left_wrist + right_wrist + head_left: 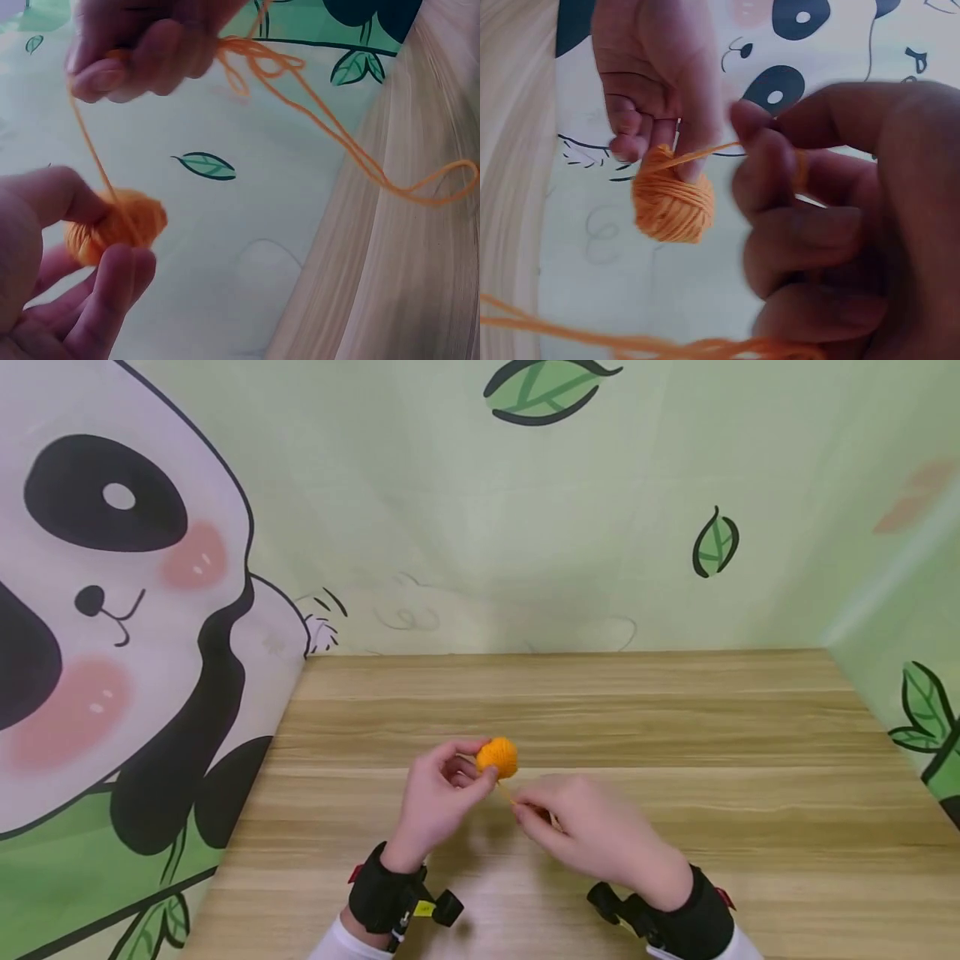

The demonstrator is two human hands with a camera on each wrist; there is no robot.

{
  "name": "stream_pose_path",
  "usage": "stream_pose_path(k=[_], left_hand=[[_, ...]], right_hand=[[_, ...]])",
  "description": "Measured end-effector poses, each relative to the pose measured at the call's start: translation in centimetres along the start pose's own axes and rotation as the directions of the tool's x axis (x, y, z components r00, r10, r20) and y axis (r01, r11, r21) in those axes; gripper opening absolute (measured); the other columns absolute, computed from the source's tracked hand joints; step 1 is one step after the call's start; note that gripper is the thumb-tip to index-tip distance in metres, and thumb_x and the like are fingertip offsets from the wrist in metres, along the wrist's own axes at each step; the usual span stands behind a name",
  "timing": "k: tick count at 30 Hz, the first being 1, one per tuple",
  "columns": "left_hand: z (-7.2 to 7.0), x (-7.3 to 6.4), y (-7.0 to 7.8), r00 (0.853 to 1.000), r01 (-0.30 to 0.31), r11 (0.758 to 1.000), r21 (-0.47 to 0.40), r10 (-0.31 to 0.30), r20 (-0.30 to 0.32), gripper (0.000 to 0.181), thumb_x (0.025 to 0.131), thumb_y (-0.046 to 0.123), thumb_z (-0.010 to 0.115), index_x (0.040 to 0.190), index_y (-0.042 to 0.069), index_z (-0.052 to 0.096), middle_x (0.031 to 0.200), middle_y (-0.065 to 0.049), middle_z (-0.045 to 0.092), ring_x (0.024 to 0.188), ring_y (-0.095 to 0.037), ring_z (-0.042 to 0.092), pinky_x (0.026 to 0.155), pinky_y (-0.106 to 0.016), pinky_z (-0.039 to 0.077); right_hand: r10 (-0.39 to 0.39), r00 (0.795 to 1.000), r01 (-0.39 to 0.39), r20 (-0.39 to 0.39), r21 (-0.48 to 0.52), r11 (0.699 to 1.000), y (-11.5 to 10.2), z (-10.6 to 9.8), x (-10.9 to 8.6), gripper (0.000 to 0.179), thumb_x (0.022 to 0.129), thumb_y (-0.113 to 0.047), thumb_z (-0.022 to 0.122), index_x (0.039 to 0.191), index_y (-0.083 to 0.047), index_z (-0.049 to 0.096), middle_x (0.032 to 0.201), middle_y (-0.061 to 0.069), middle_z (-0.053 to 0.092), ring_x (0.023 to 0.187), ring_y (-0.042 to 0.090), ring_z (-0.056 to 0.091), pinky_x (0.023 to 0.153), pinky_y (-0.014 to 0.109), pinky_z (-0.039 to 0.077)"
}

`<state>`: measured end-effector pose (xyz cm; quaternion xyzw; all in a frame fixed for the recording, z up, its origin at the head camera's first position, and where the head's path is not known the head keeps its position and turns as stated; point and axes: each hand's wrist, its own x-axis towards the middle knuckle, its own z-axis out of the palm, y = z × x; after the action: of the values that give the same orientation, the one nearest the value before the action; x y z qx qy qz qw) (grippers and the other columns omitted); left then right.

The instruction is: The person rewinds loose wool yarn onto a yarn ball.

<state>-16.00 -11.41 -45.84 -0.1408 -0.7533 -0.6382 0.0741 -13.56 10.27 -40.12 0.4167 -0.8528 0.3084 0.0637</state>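
A small ball of orange yarn [498, 757] is pinched between the thumb and fingers of my left hand [438, 793], above the wooden table. From the ball a taut strand [93, 148] runs to my right hand [592, 827], whose thumb and index finger pinch it. Wound turns of yarn [673, 206] show on the ball's side in the right wrist view. Loose loops of yarn [337, 135] trail from the right hand's far side in the left wrist view; part of the yarn inside that palm is hidden by the curled fingers.
Beneath the hands is a wood-grain table [600, 718]. A pale green backdrop with leaves [551, 392] rises behind it, and a printed panda [112, 610] covers the left side. Each wrist wears a black strap [382, 889] with a small camera.
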Motion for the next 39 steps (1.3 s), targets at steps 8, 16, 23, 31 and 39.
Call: stream_pose_path(k=[8, 16, 23, 31, 39], left_hand=[[0.8, -0.5, 0.8, 0.968, -0.100, 0.994, -0.035, 0.105, 0.227, 0.035, 0.076, -0.004, 0.079, 0.108, 0.008, 0.072, 0.095, -0.007, 0.072, 0.075, -0.020, 0.067, 0.065, -0.035, 0.062], [0.7, -1.0, 2.0, 0.938, -0.137, 0.987, -0.079, 0.155, 0.310, 0.030, 0.076, -0.003, 0.078, 0.104, 0.007, 0.072, 0.101, -0.007, 0.072, 0.078, -0.018, 0.068, 0.066, -0.034, 0.062], [0.2, -1.3, 2.6, 0.940, -0.128, 0.974, -0.188, 0.179, 0.290, 0.033, 0.077, -0.009, 0.077, 0.107, -0.002, 0.069, 0.106, -0.018, 0.070, 0.078, -0.026, 0.068, 0.069, -0.035, 0.061], [-0.3, -1.2, 2.7, 0.988, -0.034, 0.945, -0.325, 0.081, 0.132, 0.028, 0.083, -0.007, 0.070, 0.109, -0.009, 0.060, 0.100, -0.021, 0.067, 0.077, -0.030, 0.066, 0.069, -0.030, 0.061], [-0.5, -0.8, 2.5, 0.999, 0.020, 0.943, -0.333, -0.028, -0.020, 0.027, 0.086, -0.007, 0.065, 0.111, -0.008, 0.055, 0.104, -0.022, 0.065, 0.080, -0.030, 0.066, 0.072, -0.033, 0.061]], right_hand=[[-0.008, 0.971, -0.010, -0.240, -0.074, 0.997, 0.7, -0.9, -0.2, 0.009, 0.095, -0.016, 0.063, 0.095, -0.016, 0.072, 0.082, -0.010, 0.066, 0.057, 0.000, 0.046, 0.047, 0.019, 0.043], [0.017, 0.960, -0.051, -0.278, -0.117, 0.992, 1.5, -0.8, -0.2, 0.010, 0.095, -0.016, 0.064, 0.097, -0.013, 0.073, 0.093, -0.003, 0.073, 0.066, 0.003, 0.057, 0.052, 0.023, 0.052], [0.121, 0.973, -0.147, -0.197, -0.128, 0.981, 2.2, -0.5, 0.1, 0.014, 0.099, -0.024, 0.062, 0.102, -0.017, 0.073, 0.092, -0.007, 0.072, 0.061, 0.003, 0.051, 0.054, 0.024, 0.050], [0.181, 0.983, -0.176, 0.039, -0.114, 0.978, 2.2, 0.6, 0.3, 0.012, 0.100, -0.024, 0.059, 0.103, -0.022, 0.069, 0.072, -0.014, 0.058, 0.054, 0.005, 0.044, 0.050, 0.023, 0.042], [0.041, 0.994, -0.034, 0.098, -0.069, 0.997, 0.9, 1.0, 0.2, 0.018, 0.100, -0.024, 0.057, 0.083, -0.025, 0.058, 0.064, -0.015, 0.045, 0.053, 0.002, 0.042, 0.049, 0.020, 0.035]])
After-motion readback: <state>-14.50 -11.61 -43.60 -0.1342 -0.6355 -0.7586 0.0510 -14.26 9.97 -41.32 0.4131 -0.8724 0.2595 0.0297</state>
